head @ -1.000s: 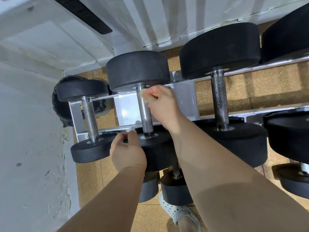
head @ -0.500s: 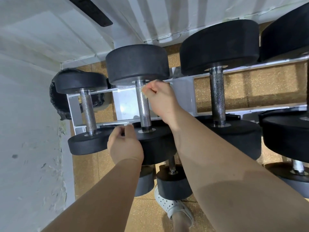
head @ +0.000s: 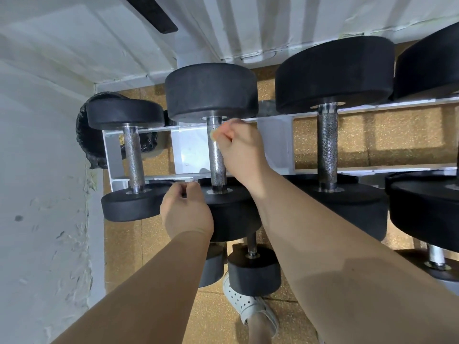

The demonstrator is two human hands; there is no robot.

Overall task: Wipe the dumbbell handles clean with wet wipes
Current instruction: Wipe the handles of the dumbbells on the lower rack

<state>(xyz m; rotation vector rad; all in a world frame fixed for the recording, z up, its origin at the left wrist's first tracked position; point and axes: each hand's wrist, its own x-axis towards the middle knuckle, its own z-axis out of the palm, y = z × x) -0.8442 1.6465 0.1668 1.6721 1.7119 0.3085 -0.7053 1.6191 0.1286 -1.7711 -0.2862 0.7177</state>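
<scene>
The fingers (head: 224,136) of the right hand (head: 239,150) are curled together and pinch a small pale yellowish wipe (head: 213,135), pressing it against the right side of a knurled steel handle (head: 216,160) just below its far collar. That handle belongs to the second dumbbell (head: 211,93) from the left end of the white rack (head: 188,152), which lies across the far and near rails with one black head beyond each.

The left hand (head: 185,211) sits at the near rail. Its fingers are curled over the left rim of this dumbbell's near head (head: 233,214), in the gap beside the neighbouring smaller head; how firmly they clamp it cannot be told.

A smaller dumbbell (head: 134,157) rests at the rack's left end, and a larger dumbbell (head: 327,145) rests to the right, each apart from the hands. On the lower tier, under the near rail, a short dumbbell (head: 253,271) shows between the forearms. A white perforated shoe (head: 246,305) stands on the tan speckled floor (head: 347,137) below it. A black bag (head: 87,147) sits behind the rack's left end, against the white wall (head: 37,194).
</scene>
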